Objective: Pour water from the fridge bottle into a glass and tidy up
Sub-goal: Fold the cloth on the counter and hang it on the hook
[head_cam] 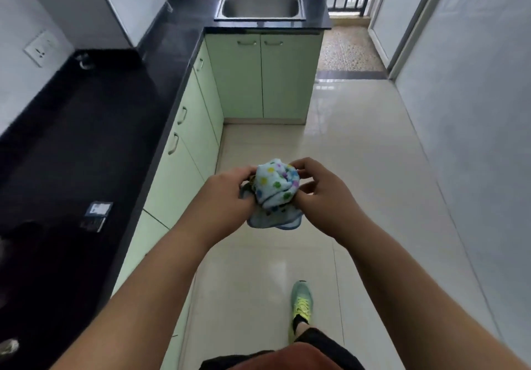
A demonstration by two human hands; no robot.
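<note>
A light-blue cloth (275,190) with coloured dots is bunched up in front of me, above the floor. My left hand (227,197) grips its left side and my right hand (319,188) pinches its right side; a blue-edged corner hangs below both hands. A small clear glass (85,61) stands far back on the black counter (94,139), close to the wall. No bottle is in view.
A steel sink (260,6) with taps sits in the counter's far end. Pale green cabinets (264,79) run under the counter on my left. Small dark packets (96,215) lie on the counter. Glossy tiled floor (359,154) stretches ahead; my green shoe (301,303) is below.
</note>
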